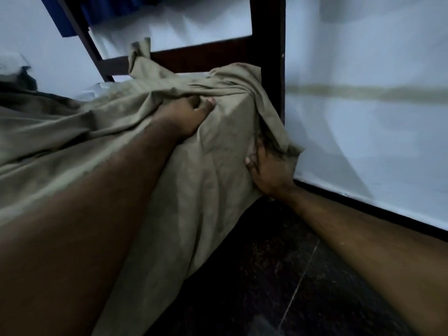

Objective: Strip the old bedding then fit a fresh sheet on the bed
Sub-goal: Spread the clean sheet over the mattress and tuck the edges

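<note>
An olive-green sheet (pixel 92 132) covers the mattress and hangs down its near side. At the mattress corner beside the dark wooden bedpost (pixel 268 57), the sheet is bunched in folds. My left hand (pixel 186 115) presses on top of the corner with fingers curled into the fabric. My right hand (pixel 269 170) grips the sheet low on the corner's side, its fingertips hidden under the cloth. A loose end of sheet (pixel 139 50) sticks up over the footboard rail (pixel 194 55).
A pale wall (pixel 363 117) with a dark skirting board (pixel 363 204) runs close on the right. Dark tiled floor (pixel 278 275) lies below the bed. A blue curtain (pixel 63 18) hangs at top left. Dark bedding (pixel 26 86) lies at the far left.
</note>
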`<state>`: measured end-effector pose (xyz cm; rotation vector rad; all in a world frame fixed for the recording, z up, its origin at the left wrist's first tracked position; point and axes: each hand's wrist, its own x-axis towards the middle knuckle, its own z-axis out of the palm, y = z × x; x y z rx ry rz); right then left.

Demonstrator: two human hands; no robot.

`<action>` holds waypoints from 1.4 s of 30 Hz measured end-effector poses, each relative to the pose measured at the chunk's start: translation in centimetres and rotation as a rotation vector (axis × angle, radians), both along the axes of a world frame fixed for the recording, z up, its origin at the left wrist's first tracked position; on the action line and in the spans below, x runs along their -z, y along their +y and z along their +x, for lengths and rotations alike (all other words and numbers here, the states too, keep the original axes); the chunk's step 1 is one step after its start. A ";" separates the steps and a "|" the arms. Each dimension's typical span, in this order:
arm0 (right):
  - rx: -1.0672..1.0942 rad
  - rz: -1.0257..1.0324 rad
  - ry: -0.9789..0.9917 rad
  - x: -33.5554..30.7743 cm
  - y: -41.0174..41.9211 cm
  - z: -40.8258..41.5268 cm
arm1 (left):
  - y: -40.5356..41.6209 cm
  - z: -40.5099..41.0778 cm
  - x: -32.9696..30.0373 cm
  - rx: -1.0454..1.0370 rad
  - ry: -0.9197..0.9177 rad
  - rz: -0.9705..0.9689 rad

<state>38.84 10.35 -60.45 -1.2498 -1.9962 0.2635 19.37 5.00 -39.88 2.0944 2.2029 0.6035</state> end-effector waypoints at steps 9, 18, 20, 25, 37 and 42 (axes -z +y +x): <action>-0.212 0.575 -0.504 -0.2 -5.0 2.1 | -12.8 3.3 3.6 0.042 0.621 0.053; -0.544 0.688 -0.724 -0.2 -7.4 -0.4 | -26.7 -0.1 20.2 0.006 0.341 0.015; -0.576 0.659 -0.727 -0.9 -7.3 -0.4 | -26.5 0.4 20.2 0.012 0.329 0.005; -0.602 0.497 -0.802 -3.3 -6.2 2.9 | -22.7 1.4 20.4 0.070 0.267 -0.065; -0.637 0.695 -0.578 -1.2 -9.5 3.3 | -19.0 -0.4 19.5 0.277 -0.083 -0.068; -0.717 0.317 -0.617 0.8 -13.6 -0.5 | -21.0 0.2 18.8 0.191 -0.163 0.094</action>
